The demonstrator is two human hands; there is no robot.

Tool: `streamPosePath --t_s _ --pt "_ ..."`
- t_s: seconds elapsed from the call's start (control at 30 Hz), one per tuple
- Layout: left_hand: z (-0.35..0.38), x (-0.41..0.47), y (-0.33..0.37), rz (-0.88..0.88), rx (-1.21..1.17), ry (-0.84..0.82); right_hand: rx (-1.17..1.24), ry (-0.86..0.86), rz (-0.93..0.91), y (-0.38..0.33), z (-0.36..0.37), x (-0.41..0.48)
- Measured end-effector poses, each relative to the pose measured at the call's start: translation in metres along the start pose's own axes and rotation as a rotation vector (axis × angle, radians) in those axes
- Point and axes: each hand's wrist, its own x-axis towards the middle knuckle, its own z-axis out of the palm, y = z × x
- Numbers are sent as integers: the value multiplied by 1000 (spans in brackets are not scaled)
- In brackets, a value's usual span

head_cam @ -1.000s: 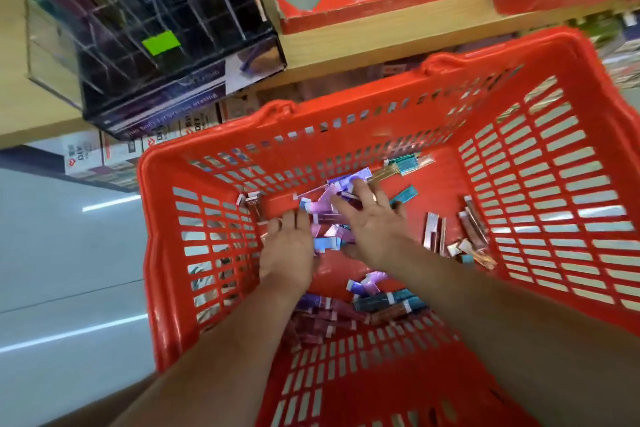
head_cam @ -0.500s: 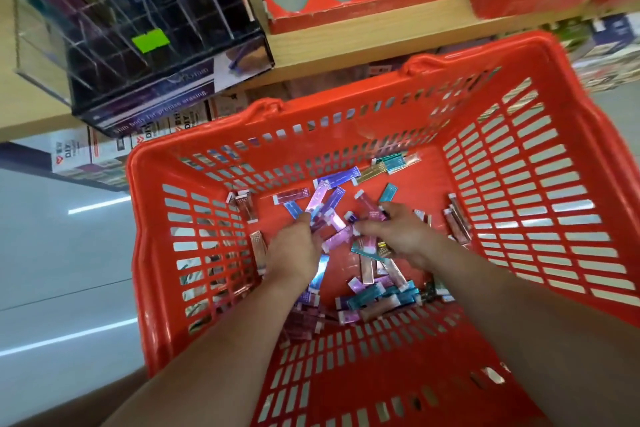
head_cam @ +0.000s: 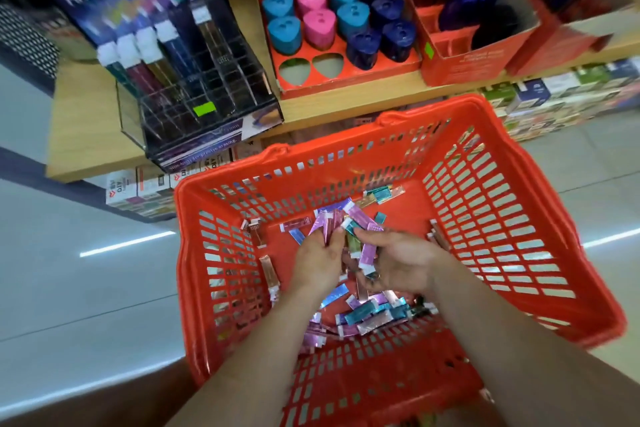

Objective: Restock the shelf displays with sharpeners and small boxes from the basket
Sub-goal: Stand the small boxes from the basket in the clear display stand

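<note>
The left hand [head_cam: 317, 258] is closed round a fanned bunch of small boxes [head_cam: 328, 224], slim foil sticks in pink and purple. Their long axes run up and away from the wrist, toward the far wall of the basket [head_cam: 519, 166]. The right hand [head_cam: 401, 265], just beside it, is turned palm-up and cupped, fingers curled about a few more of the same. Both hands sit low inside the red basket, over its middle. A loose heap [head_cam: 369, 315] of boxes lies on the basket floor nearer the person, with strays along the side walls. Beyond the far rim and higher up runs the wooden shelf [head_cam: 86, 135]. On it, ahead and to the left of the hands, stands the clear compartmented display [head_cam: 207, 90] for these boxes. Boxes stand on end in its back rows, and its front cells look unfilled. The left hand is therefore the nearer one, and its bunch points roughly that way; I judge the boxes must rise over the rim and go in end-down. Straight ahead is the red sharpener tray [head_cam: 398, 68], with two vacant holes [head_cam: 294, 70] at its front left. I can make out no sharpeners in the basket.
</note>
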Motion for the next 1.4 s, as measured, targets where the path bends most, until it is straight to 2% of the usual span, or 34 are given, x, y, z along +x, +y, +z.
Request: streamPosePath --t_s 0.13,0.2,0.3,0.4,0.5,0.57,0.67,0.73,0.9,1.0,1.07,1.2,1.3,1.4 --pt "-5 -21 6 98 183 175 -254 49 22 -7 21 -25" --pt "-9 -34 14 161 175 186 -282 108 -75 -7 32 -32" --pt "-19 -53 36 243 167 197 -67 147 -335 -2 50 -34" --pt "-32 -54 48 288 235 263 81 125 -391 1 69 -45" --pt "-44 -59 57 250 322 238 82 124 -407 -1 85 -60" --pt "-51 -67 65 273 253 185 67 100 -429 -3 94 -71" --pt "-63 -81 77 271 -135 66 66 72 -449 -8 103 -83" --pt "-74 -82 80 285 -244 59 67 42 -462 -13 106 -93" --pt "-109 -94 100 289 -234 110 -12 -53 -475 -22 116 -114" --pt "-124 -108 117 313 -217 44 -44 -74 -479 -24 127 -123" --pt "-130 -115 123 359 -132 38 -51 -83 -482 -27 135 -128" --pt "-140 -120 125 469 51 141 -75 -97 -497 -29 148 -133" --pt "-146 -122 130 455 -119 127 -119 -96 -521 -29 151 -134" --pt "-155 -120 137 353 -331 120 -194 -119 -530 -30 149 -137"
